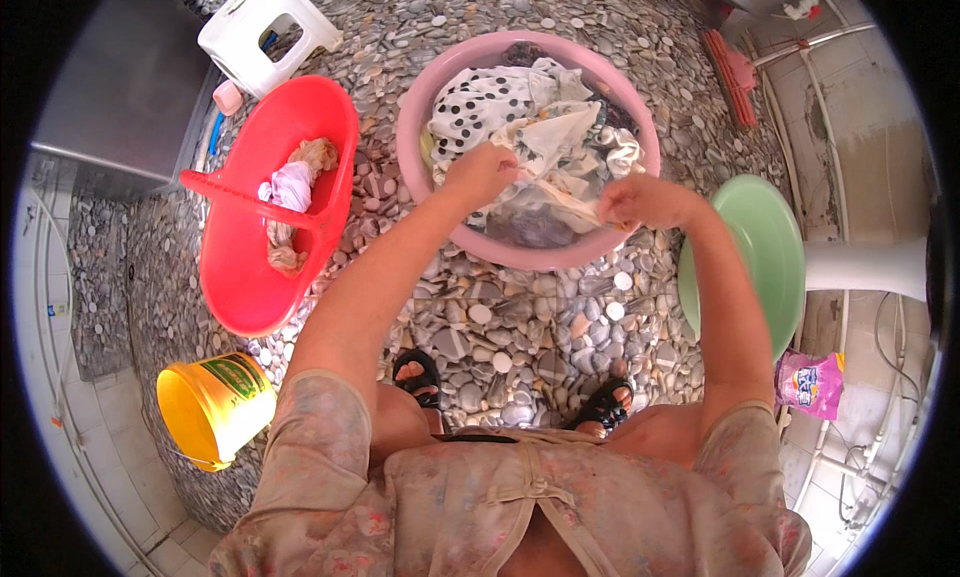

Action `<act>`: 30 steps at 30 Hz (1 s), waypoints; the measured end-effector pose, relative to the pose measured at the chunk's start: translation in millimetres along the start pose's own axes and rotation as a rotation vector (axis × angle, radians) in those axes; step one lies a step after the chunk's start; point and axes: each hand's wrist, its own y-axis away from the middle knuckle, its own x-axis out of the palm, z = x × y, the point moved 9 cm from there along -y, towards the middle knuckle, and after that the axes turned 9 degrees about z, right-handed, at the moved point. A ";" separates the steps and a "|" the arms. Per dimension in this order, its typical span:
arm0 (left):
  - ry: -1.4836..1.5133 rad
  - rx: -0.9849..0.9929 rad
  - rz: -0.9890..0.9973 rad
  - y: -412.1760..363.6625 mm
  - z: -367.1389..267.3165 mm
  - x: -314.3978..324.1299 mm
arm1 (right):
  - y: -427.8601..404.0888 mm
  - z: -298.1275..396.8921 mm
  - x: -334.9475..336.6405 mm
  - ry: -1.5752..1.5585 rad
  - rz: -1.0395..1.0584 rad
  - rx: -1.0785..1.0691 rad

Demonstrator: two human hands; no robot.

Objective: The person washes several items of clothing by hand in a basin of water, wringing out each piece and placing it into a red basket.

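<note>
A pink plastic basin [529, 258] of water and wet clothes stands on the floor before me. My left hand [484, 173] grips a cream printed garment [559, 138] near the middle of the basin. At the right rim, my right hand [649, 202] pinches another part of the same cloth, which stretches between both hands. White fabric with black polka dots [480, 104] lies bunched at the basin's upper left. Dark patterned cloth [619, 116] shows along the far right side. Cloudy water [532, 228] is visible at the near side.
Left of the basin is a red basket [232, 277] with wrung clothes [291, 185] inside. Beyond it stands a white plastic stool [262, 33]; nearer me, a yellow bucket [214, 408]. At right, a green basin [765, 262] leans by a white pedestal [866, 266], with a purple packet [810, 383] close by.
</note>
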 end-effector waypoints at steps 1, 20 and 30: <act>0.003 -0.002 0.011 4.3 1.4 -0.4 | -2.6 -19.3 -1.2 0.321 -0.094 0.222; -0.247 -0.013 0.043 20.6 17.6 1.6 | -50.1 -11.4 -23.0 -0.511 -0.551 -0.454; -0.292 -0.077 0.415 19.8 10.7 2.2 | -4.9 -3.7 -45.5 -1.089 -0.656 -0.587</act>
